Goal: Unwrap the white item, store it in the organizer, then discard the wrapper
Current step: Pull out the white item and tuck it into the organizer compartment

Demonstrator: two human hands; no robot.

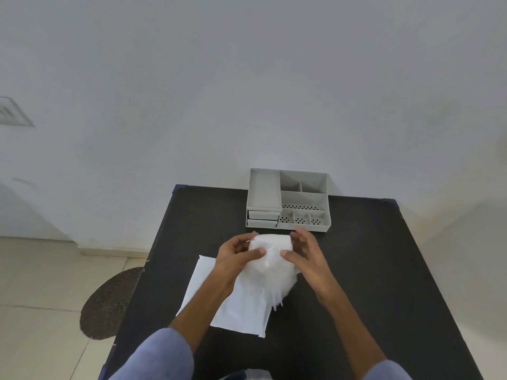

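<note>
A white item, partly sheathed in a translucent wrapper, is held above a dark desk between both hands, the left hand closed on its side and the right hand gripping opposite. A flat white sheet is seen beneath (partly covered). A grey organizer stands beyond, compartments open.

Wall: plain, pale grey-white, evenly lit. Vent grille: set in wall, far left. Floor: light beige tiles, low skirting at wall base. Mat: dark, rounded, on floor beside table. Tabletop: black, matte, rectangular, pushed against wall
</note>
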